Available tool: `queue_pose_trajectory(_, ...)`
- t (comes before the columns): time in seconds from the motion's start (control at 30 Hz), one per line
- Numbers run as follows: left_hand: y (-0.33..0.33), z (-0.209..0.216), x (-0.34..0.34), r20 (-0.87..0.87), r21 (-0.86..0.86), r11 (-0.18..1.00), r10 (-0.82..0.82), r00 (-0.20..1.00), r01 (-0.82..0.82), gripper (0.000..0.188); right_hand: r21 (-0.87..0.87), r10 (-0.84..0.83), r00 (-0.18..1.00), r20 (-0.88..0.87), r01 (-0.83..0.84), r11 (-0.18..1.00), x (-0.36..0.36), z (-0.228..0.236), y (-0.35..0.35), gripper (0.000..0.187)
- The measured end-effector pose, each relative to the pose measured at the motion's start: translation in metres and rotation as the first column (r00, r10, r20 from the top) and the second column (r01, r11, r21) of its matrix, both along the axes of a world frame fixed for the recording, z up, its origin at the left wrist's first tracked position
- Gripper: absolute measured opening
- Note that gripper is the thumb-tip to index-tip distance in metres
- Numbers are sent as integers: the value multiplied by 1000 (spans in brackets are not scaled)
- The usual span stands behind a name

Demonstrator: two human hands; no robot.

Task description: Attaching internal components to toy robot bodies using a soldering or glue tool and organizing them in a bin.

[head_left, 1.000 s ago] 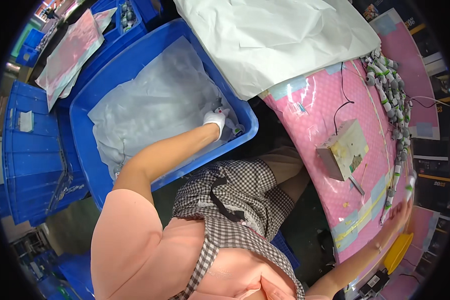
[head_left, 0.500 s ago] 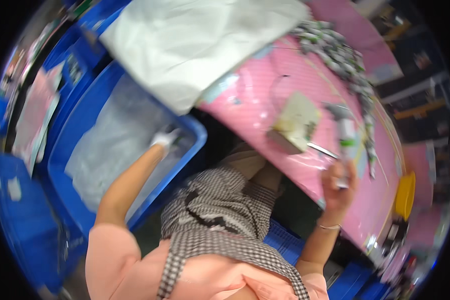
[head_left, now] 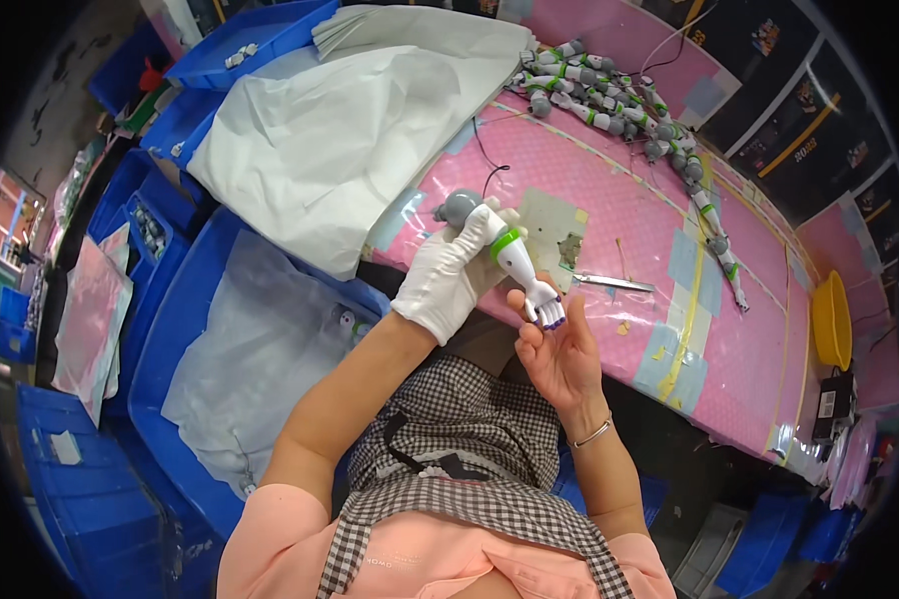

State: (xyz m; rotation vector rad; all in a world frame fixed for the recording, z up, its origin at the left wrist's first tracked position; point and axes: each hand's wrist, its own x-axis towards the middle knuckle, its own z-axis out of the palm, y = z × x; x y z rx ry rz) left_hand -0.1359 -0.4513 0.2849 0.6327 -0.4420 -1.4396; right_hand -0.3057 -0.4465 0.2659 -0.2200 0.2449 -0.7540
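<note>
My left hand (head_left: 445,275), in a white glove, is closed around a toy arm (head_left: 517,262) above the table's near edge. The toy arm is white with a grey rounded shoulder, a green band and dark-tipped fingers that point down to the right. My bare right hand (head_left: 564,364) is beside the toy's fingers, palm up, its own fingers loosely apart; whether it touches the toy is unclear. Behind the toy lies a pale block (head_left: 552,225). Metal tweezers (head_left: 614,284) rest on the pink table (head_left: 609,180).
Many similar toy arms (head_left: 609,95) are heaped along the table's far side. A blue bin (head_left: 155,349) with a plastic liner (head_left: 240,339) stands at my left, a few parts in it. White sheeting (head_left: 310,150) covers the far left. A yellow basin (head_left: 831,319) is at right.
My left hand has come out of the blue bin to the table edge, now gripping a toy arm. My right hand has moved left from the table's right side toward it.
</note>
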Motion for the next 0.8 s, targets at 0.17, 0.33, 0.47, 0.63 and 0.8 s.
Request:
queue_pose_trajectory(0.17, 6, 1, -8, -232, 46, 981, -174, 957, 189, 42, -478, -109, 991, 74, 131, 868, -7, -26, 0, 44)
queue_pose_trajectory(0.33, 11, 1, -5, -247, 106, 976, -161, 956, 192, 51, -924, -559, 742, -370, -233, 303, -9, -4, 3, 36)
queue_pose_trajectory(0.47, 12, -7, -6, -219, 76, 951, -276, 936, 299, 60, -736, -494, 553, -672, -417, 534, -34, 8, -20, 22)
queue_pose_trajectory(0.63, 34, -16, -22, -228, 199, 848, -447, 865, 491, 66, -471, -304, 678, -669, -70, 880, -34, 11, -56, 34)
queue_pose_trajectory(0.8, 50, -27, -34, -129, 276, 786, -540, 832, 553, 68, -366, -332, 769, -546, 137, 920, -45, 0, -66, 33)
